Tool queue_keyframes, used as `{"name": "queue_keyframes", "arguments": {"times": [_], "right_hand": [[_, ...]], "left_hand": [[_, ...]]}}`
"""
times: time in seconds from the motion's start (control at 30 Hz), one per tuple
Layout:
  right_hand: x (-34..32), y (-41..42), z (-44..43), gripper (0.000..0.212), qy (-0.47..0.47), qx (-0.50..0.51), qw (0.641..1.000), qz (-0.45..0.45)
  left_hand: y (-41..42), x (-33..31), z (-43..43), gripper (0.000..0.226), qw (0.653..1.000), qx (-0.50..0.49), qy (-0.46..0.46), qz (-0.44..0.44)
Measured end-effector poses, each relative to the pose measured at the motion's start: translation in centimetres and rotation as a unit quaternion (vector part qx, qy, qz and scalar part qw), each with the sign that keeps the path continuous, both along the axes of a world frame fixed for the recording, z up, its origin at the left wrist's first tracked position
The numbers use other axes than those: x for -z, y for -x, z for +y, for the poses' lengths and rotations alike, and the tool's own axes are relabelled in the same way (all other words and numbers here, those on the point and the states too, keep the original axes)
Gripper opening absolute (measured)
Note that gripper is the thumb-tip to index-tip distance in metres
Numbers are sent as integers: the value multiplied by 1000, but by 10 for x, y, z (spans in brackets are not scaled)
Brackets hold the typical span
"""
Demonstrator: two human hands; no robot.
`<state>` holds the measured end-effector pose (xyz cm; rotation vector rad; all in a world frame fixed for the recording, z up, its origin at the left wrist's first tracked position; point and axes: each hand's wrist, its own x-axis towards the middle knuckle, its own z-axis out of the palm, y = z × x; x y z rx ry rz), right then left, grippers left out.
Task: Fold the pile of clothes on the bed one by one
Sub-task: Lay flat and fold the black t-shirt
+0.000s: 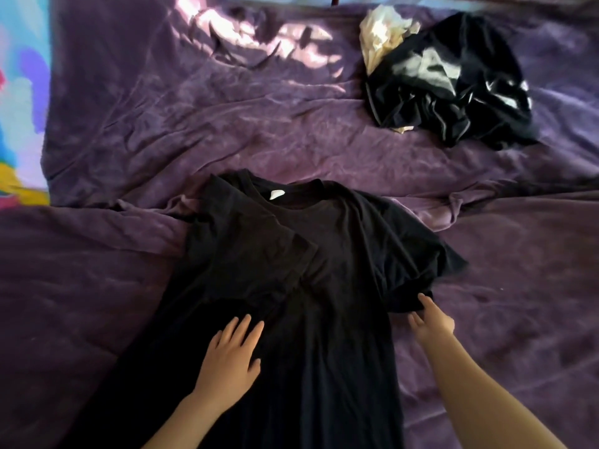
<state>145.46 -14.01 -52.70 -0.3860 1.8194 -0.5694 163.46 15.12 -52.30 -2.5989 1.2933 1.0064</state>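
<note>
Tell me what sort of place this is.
Most likely a bedroom. A rumpled, purple-covered bed fills the view, a black T-shirt lies spread flat on it, and a pile of clothes sits on its far right.

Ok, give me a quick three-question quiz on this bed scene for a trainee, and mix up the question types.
1. True or false: the left hand lies flat on the black T-shirt.
2. Where on the purple bedspread is the pile of unfolded clothes? A) far side, to the right B) near side, to the left C) under the T-shirt
3. Fill in: the right hand pinches the shirt's edge just below its ____.

Key: 1 true; 2 A; 3 sleeve.
</note>
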Motion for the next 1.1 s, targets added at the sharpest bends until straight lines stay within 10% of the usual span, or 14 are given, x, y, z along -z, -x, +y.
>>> {"name": "queue_keyframes", "arguments": {"times": [0.17,0.27,0.37,0.47,0.57,0.9,1.0,1.1], "right_hand": [[-16,-8,-12,30,-5,40,999,-27],[-40,-34,-1,12,207,-102,965,127],[-45,-58,50,21,504,-462,707,181],[-30,-65,93,41,383,-808,410,180],[-4,-55,100,70,244,-886,313,241],[-4,-46,80,56,258,-879,253,311],[-17,-70,60,35,424,-786,341,294],[-19,-122,22,32,396,-714,489,307]], "left_hand": [[10,-12,11,64,997,-59,35,18],[5,-20,8,61,978,-165,121,37],[-2,-25,6,55,947,-263,183,30],[-4,-26,9,53,942,-277,189,25],[-8,-26,12,52,940,-287,185,20],[-31,-20,13,50,939,-305,158,4],[-64,-22,-1,42,936,-273,206,-82],[-121,-26,-33,34,913,-301,242,-132]]}}
